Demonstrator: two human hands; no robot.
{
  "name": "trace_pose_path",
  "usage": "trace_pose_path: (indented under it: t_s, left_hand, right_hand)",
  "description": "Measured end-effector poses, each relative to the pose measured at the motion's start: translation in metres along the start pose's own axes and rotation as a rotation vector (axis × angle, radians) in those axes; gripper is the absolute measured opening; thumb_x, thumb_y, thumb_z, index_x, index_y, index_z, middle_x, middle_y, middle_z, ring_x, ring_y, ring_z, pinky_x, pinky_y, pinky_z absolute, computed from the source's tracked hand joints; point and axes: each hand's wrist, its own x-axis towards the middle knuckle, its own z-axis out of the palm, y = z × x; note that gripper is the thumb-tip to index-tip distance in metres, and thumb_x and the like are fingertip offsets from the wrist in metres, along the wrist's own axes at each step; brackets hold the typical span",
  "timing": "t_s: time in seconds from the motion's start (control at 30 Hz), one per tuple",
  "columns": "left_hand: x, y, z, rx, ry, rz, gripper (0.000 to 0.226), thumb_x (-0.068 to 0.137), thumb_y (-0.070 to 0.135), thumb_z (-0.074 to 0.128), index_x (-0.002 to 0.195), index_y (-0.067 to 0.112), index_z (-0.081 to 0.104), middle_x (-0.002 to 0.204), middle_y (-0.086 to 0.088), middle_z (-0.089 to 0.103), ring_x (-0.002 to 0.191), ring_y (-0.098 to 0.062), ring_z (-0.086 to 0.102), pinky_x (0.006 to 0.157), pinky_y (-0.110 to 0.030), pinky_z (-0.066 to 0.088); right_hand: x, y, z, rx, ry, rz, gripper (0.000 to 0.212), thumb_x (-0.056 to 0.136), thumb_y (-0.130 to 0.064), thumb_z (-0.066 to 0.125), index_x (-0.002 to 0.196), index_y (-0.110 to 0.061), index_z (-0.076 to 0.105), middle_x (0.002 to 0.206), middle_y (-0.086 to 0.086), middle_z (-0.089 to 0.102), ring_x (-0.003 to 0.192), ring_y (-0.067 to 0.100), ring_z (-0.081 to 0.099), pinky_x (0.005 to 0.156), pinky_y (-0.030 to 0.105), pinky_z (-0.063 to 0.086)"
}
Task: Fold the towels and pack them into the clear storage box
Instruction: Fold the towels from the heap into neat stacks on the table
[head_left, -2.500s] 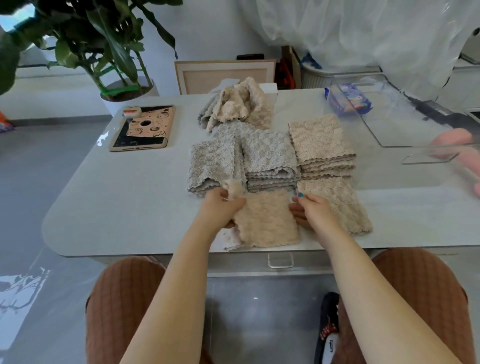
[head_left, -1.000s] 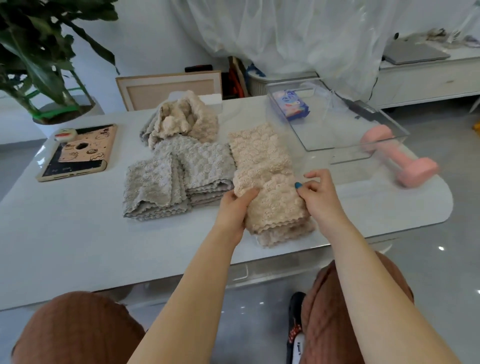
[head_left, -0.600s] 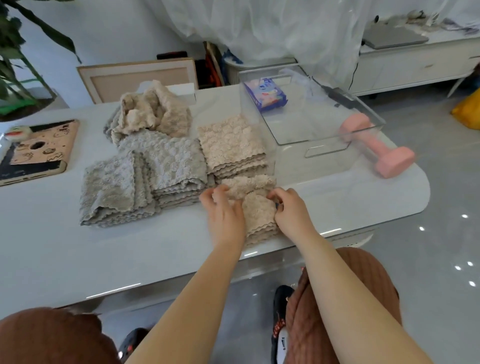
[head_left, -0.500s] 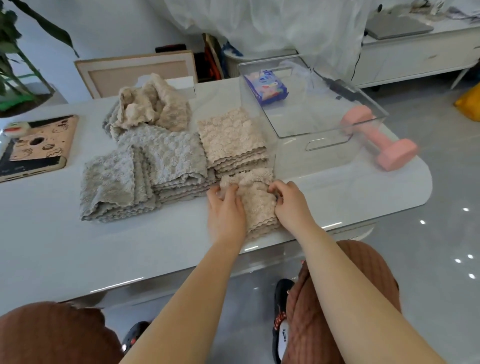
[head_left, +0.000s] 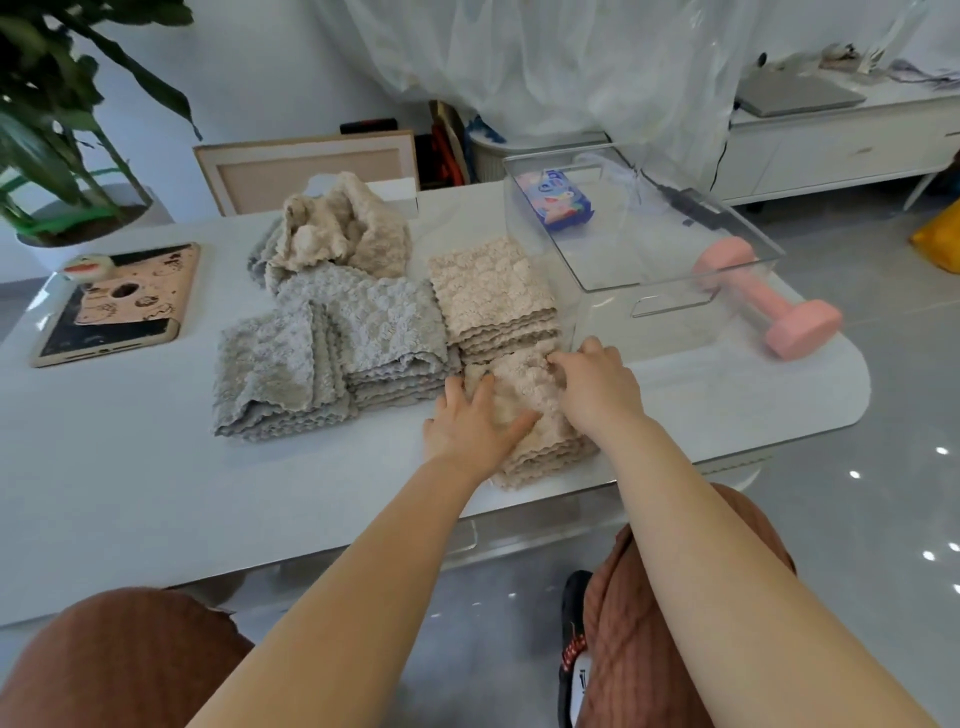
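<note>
1. Stacks of folded grey towels (head_left: 332, 358) at 10 o'clock from hands; unfolded heap (head_left: 337, 228) at 11.
2. Left hand (head_left: 470, 421) flat, fingers straight, pressing beige towel (head_left: 524, 389), just laid onto near stack (head_left: 540, 462).
3. Right hand (head_left: 597, 387) fingers curled, pinching its far edge.
4. Clear box (head_left: 623, 327), 2 o'clock, holds no towels: packing unstarted.

Near beige stack (head_left: 524, 415): folded, scalloped edges, at table's near edge, touching far beige stack (head_left: 491, 291), also folded. Grey stack (head_left: 384, 332) + 2nd grey stack (head_left: 275, 374) to left, folded, touching. Unfolded heap (head_left: 337, 228), beige w/ grey, far side. Clear storage box (head_left: 623, 332) just right of beige stacks, upright, open-topped.
</note>
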Motion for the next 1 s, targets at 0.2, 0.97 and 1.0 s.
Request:
trace_pose_path:
  t_s: [0.2, 0.97, 1.0]
  left_hand:
    - [-0.001, -0.037, -0.047, -0.264, 0.497, 0.16, 0.024, 0.097, 0.03, 0.048, 0.107, 0.014, 0.063, 0.107, 0.0, 0.051, 0.076, -0.02, 0.058, 0.061, -0.036, 0.05]
    - [0.245, -0.09, -0.106, -0.076, 0.418, -0.074, 0.039, 0.088, 0.015, 0.046, 0.124, 0.0, 0.042, 0.141, -0.02, 0.028, 0.125, -0.04, 0.033, 0.102, -0.048, 0.036]
    - [0.25, -0.091, -0.104, -0.08, 0.422, -0.09, 0.04, 0.088, 0.017, 0.045, 0.124, 0.001, 0.042, 0.143, -0.019, 0.027, 0.127, -0.04, 0.032, 0.102, -0.048, 0.037]
  right_hand:
    - [0.013, -0.041, -0.019, 0.318, 0.256, -0.061, 0.033, 0.084, 0.001, 0.047, 0.105, -0.017, 0.066, 0.111, 0.002, 0.054, 0.1, 0.024, 0.054, 0.076, 0.037, 0.05]
    - [0.129, -0.078, 0.074, -0.017, 0.362, -0.128, 0.046, 0.083, -0.028, 0.037, 0.123, -0.025, 0.06, 0.116, 0.011, 0.054, 0.106, 0.032, 0.051, 0.079, 0.045, 0.046]
    - [0.13, -0.078, 0.077, -0.008, 0.392, -0.126, 0.048, 0.081, -0.029, 0.034, 0.12, -0.024, 0.062, 0.113, 0.011, 0.056, 0.103, 0.032, 0.052, 0.076, 0.044, 0.045]
